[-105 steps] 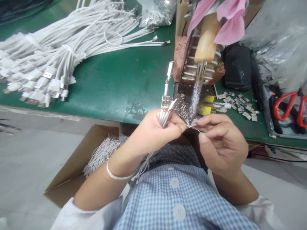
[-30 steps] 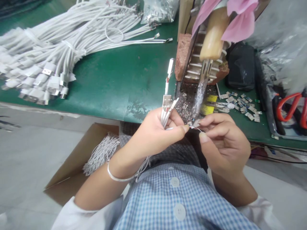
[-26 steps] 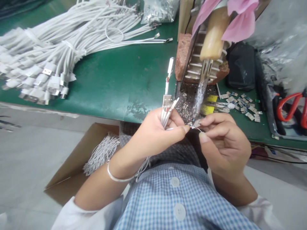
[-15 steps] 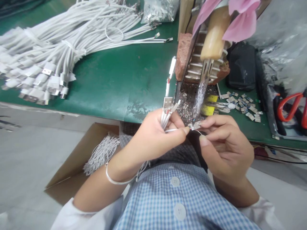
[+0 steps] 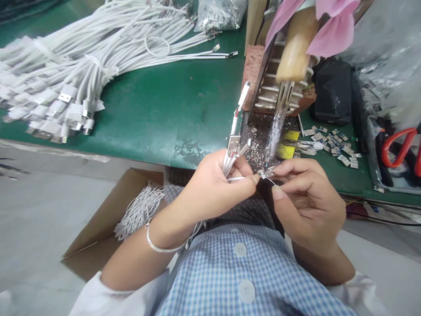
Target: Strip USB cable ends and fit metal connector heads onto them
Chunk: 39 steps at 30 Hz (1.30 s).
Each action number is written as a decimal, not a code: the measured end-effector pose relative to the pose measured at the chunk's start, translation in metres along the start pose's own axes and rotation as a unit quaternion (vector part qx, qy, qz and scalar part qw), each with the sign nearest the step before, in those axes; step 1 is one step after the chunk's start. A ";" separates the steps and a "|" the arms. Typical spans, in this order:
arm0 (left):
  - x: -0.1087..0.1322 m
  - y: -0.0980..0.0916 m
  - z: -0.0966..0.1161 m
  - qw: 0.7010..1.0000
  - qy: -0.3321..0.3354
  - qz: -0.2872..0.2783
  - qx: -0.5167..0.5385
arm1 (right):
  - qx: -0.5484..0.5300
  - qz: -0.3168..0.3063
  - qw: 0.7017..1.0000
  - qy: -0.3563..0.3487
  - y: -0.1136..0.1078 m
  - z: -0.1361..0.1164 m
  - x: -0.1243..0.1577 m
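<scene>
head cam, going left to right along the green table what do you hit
white cable pile → brick → soldering iron → black box → red scissors

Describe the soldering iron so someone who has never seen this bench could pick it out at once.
Start at the green table and go to the ribbed metal stand beside the brick, right of the white cable pile. The soldering iron lies on it, tip sloping down toward the hands. It alone has a tan wooden handle under pink cloth.
</scene>
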<state>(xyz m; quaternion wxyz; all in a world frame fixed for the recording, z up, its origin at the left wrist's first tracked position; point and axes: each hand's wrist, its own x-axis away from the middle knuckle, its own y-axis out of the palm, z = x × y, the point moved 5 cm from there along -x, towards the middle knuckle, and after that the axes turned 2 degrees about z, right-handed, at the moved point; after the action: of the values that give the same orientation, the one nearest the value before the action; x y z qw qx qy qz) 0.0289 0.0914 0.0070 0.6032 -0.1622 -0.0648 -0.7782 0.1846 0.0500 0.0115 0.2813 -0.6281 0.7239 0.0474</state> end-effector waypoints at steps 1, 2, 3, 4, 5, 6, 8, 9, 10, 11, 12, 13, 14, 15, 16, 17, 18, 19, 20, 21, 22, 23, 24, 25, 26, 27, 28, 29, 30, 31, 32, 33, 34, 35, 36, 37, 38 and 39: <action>0.000 0.000 0.000 1.000 -0.001 -0.002 0.002 | -0.006 0.000 1.000 0.008 0.000 0.000 0.000; -0.001 0.000 0.000 1.000 -0.001 -0.004 0.004 | -0.012 0.000 1.000 0.015 0.001 0.000 0.000; -0.002 0.000 0.000 1.000 -0.003 -0.007 0.004 | -0.019 0.001 1.000 0.022 0.001 0.000 -0.001; -0.002 0.000 -0.001 1.000 -0.004 -0.011 0.004 | -0.026 0.002 0.999 0.029 0.001 0.001 -0.001; -0.003 0.000 -0.001 1.000 -0.005 -0.014 0.004 | -0.033 0.004 0.999 0.035 0.001 0.001 -0.002; -0.004 0.000 -0.001 1.000 -0.004 -0.015 0.006 | -0.040 0.005 0.998 0.040 0.001 0.002 -0.003; -0.005 0.001 0.000 1.000 -0.003 -0.018 0.012 | -0.054 -0.001 0.997 0.052 0.001 0.004 -0.005; -0.005 0.001 0.000 1.000 -0.002 -0.019 0.016 | -0.062 -0.006 0.996 0.059 0.001 0.005 -0.006; -0.005 0.001 0.000 1.000 -0.002 -0.022 0.019 | -0.072 -0.012 0.995 0.066 0.001 0.007 -0.007; -0.006 0.002 0.000 1.000 -0.002 -0.024 0.020 | -0.082 -0.017 0.994 0.071 0.002 0.008 -0.008; -0.006 0.002 0.000 0.999 -0.001 -0.025 0.021 | -0.092 -0.021 0.993 0.076 0.002 0.009 -0.009; -0.006 0.002 0.001 0.999 0.000 -0.024 0.021 | -0.100 -0.023 0.992 0.079 0.002 0.010 -0.009; -0.005 0.003 0.001 1.000 0.003 -0.021 0.020 | -0.106 -0.022 0.991 0.082 0.002 0.010 -0.010; -0.005 0.002 0.001 1.000 0.005 -0.016 0.019 | -0.109 -0.020 0.990 0.084 0.002 0.009 -0.010; -0.005 0.002 0.002 1.000 0.007 -0.012 0.018 | -0.111 -0.017 0.990 0.085 0.002 0.009 -0.010; -0.004 0.002 0.002 1.000 0.008 -0.008 0.016 | -0.111 -0.014 0.990 0.085 0.002 0.008 -0.011; -0.004 0.002 0.003 1.000 0.007 -0.006 0.015 | -0.111 -0.010 0.990 0.085 0.002 0.007 -0.011; -0.004 0.002 0.003 1.000 0.008 -0.003 0.015 | -0.110 -0.008 0.990 0.086 0.002 0.006 -0.011; -0.003 0.002 0.004 1.000 0.008 0.000 0.018 | -0.108 -0.008 0.990 0.086 0.002 0.005 -0.011; -0.003 0.002 0.004 1.000 0.007 0.002 0.020 | -0.108 -0.009 0.990 0.087 0.003 0.005 -0.011; -0.003 0.002 0.004 1.000 0.005 0.000 0.022 | -0.109 -0.010 0.990 0.088 0.003 0.005 -0.011; -0.004 0.002 0.004 1.000 0.003 -0.006 0.025 | -0.111 -0.012 0.990 0.089 0.003 0.005 -0.012; -0.004 0.003 0.003 1.000 0.001 -0.013 0.027 | -0.115 -0.013 0.989 0.088 0.003 0.004 -0.012; -0.004 0.003 0.003 0.999 0.000 -0.021 0.028 | -0.118 -0.012 0.989 0.087 0.002 0.004 -0.012; -0.005 0.003 0.002 0.999 0.001 -0.023 0.030 | -0.120 -0.011 0.989 0.087 0.002 0.004 -0.013; -0.005 0.003 0.002 0.999 0.002 -0.021 0.031 | -0.121 -0.012 0.989 0.089 0.002 0.005 -0.013; -0.005 0.002 0.002 0.999 0.004 -0.017 0.032 | -0.121 -0.013 0.988 0.092 0.002 0.005 -0.013; -0.005 0.002 0.001 0.999 0.005 -0.014 0.031 | -0.120 -0.015 0.988 0.097 0.002 0.006 -0.013; -0.005 0.002 0.001 0.999 0.005 -0.016 0.031 | -0.119 -0.016 0.988 0.101 0.002 0.006 -0.013; -0.005 0.002 0.001 0.999 0.005 -0.018 0.032 | -0.119 -0.017 0.987 0.103 0.002 0.006 -0.013; -0.004 0.003 0.001 0.999 0.005 -0.020 0.034 | -0.120 -0.019 0.987 0.102 0.002 0.007 -0.013; -0.004 0.003 0.001 0.999 0.006 -0.020 0.036 | -0.122 -0.020 0.987 0.100 0.002 0.007 -0.013; -0.003 0.002 0.001 0.999 0.006 -0.016 0.038 | -0.125 -0.021 0.987 0.098 0.002 0.007 -0.014; -0.003 0.002 0.001 0.999 0.005 -0.013 0.037 | -0.128 -0.023 0.987 0.096 0.002 0.007 -0.014; -0.003 0.002 0.002 0.999 0.003 -0.009 0.035 | -0.131 -0.027 0.986 0.094 0.002 0.007 -0.014; -0.003 0.001 0.002 0.999 0.002 -0.005 0.033 | -0.132 -0.030 0.986 0.093 0.002 0.007 -0.014; -0.003 0.001 0.002 1.000 0.001 -0.003 0.031 | -0.131 -0.031 0.987 0.090 0.002 0.007 -0.014; -0.003 0.001 0.003 1.000 0.001 -0.002 0.030 | -0.127 -0.030 0.988 0.086 0.002 0.007 -0.014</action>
<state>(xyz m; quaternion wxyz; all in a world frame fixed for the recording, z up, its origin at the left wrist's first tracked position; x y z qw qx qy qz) 0.0310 0.0944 0.0084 0.6066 -0.1434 -0.0878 -0.7770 0.1859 0.0657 0.0117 0.1367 -0.6821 0.7143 0.0763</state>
